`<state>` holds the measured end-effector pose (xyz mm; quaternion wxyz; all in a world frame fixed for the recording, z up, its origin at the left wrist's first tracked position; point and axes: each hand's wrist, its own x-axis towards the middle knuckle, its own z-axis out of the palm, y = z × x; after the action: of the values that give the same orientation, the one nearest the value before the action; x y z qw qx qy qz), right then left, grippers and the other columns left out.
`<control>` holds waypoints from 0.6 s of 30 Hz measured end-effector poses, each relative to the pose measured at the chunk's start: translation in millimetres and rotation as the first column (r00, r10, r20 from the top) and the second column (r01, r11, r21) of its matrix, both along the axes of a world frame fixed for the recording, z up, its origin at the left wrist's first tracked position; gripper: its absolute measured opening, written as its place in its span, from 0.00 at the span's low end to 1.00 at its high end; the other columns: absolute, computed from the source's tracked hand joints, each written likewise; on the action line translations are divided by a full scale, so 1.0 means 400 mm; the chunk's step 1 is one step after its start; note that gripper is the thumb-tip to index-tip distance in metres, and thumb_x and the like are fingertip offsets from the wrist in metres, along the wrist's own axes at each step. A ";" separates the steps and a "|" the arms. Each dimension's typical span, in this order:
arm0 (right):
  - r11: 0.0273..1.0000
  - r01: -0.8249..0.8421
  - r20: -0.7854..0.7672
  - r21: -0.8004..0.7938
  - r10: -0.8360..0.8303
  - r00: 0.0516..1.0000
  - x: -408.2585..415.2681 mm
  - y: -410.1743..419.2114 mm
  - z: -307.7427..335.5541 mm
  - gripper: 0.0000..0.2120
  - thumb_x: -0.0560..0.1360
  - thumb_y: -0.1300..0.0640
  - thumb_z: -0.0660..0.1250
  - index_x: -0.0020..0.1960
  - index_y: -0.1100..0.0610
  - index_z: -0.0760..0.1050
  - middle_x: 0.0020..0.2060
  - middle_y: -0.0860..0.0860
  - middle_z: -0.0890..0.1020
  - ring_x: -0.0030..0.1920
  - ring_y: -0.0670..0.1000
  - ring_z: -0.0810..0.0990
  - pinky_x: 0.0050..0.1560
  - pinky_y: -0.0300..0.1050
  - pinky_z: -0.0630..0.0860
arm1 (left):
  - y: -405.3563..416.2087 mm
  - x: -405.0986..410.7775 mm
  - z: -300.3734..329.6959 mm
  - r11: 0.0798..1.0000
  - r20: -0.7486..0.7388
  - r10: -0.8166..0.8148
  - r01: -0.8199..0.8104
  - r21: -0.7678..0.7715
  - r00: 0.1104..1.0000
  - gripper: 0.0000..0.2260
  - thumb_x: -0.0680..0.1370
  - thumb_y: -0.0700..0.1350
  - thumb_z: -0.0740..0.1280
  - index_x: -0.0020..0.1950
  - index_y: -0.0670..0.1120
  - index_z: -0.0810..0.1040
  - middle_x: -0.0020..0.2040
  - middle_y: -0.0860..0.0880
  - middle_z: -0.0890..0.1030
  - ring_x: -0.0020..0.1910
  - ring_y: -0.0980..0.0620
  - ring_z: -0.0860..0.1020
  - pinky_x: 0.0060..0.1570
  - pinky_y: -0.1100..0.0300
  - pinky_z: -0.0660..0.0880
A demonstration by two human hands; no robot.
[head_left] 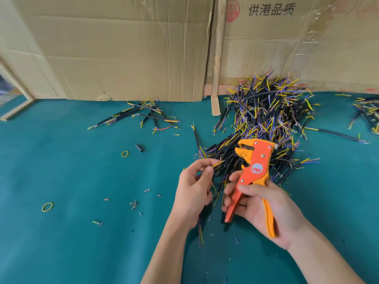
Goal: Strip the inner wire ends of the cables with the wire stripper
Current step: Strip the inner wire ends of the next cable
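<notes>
My right hand grips the handles of an orange wire stripper, its jaws pointing up and left, with nothing in them. My left hand pinches a cable between thumb and fingers; its yellow inner wire ends stick out to the right, a short way left of the stripper's jaws. The cable's other end hangs below my left wrist. A big pile of black cables with yellow, blue and purple inner wires lies just behind both hands.
A smaller group of cables lies at the back left and another at the right edge. Rubber bands and bits of stripped insulation dot the green table. Cardboard sheets stand behind.
</notes>
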<state>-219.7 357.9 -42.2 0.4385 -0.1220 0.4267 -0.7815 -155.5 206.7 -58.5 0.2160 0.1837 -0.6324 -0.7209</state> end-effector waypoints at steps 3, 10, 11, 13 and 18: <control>0.993 0.115 -0.031 -0.005 -0.115 0.993 -0.013 0.004 -0.003 0.23 0.65 0.63 0.72 0.60 0.66 0.77 0.53 0.66 0.81 0.40 0.62 0.79 0.45 0.60 0.80 | 0.008 -0.002 -0.009 0.996 0.029 -0.045 0.047 -0.074 0.999 0.11 0.85 0.38 0.60 0.54 0.47 0.81 0.27 0.56 0.64 0.23 0.55 0.58 0.23 0.65 0.59; 0.992 0.121 -0.150 -0.020 -0.123 0.981 -0.025 0.019 -0.002 0.23 0.67 0.63 0.71 0.62 0.66 0.78 0.62 0.64 0.80 0.41 0.62 0.80 0.46 0.57 0.81 | 0.025 -0.010 -0.013 0.923 0.088 -0.022 0.054 -0.380 0.996 0.09 0.80 0.37 0.65 0.47 0.50 0.81 0.41 0.50 0.80 0.37 0.54 0.75 0.42 0.57 0.74; 0.993 0.121 -0.161 -0.010 -0.121 0.980 -0.023 0.018 -0.002 0.22 0.67 0.64 0.71 0.61 0.66 0.79 0.60 0.66 0.80 0.41 0.62 0.80 0.46 0.58 0.81 | 0.026 -0.010 -0.015 0.922 0.092 -0.014 0.049 -0.385 0.996 0.09 0.79 0.37 0.65 0.46 0.50 0.81 0.39 0.51 0.79 0.35 0.54 0.74 0.39 0.57 0.72; 0.992 0.129 -0.177 0.000 -0.127 0.976 -0.017 0.016 -0.004 0.21 0.68 0.65 0.70 0.61 0.65 0.80 0.59 0.69 0.79 0.41 0.62 0.80 0.46 0.59 0.81 | 0.025 -0.010 -0.019 0.926 0.108 0.002 0.039 -0.377 0.994 0.09 0.79 0.38 0.66 0.45 0.51 0.80 0.32 0.55 0.74 0.29 0.56 0.69 0.33 0.63 0.66; 0.986 0.164 -0.230 0.020 -0.155 0.961 -0.012 0.016 -0.001 0.20 0.67 0.66 0.70 0.59 0.62 0.82 0.55 0.70 0.80 0.41 0.62 0.81 0.43 0.56 0.80 | 0.025 -0.018 -0.016 0.933 0.152 0.056 0.002 -0.360 0.987 0.08 0.78 0.39 0.65 0.44 0.51 0.80 0.30 0.54 0.77 0.29 0.53 0.71 0.32 0.59 0.69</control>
<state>-224.5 364.3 -42.8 0.3246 -0.1677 0.4977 -0.7867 -162.7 216.7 -65.0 0.2043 0.2072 -0.7659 -0.5733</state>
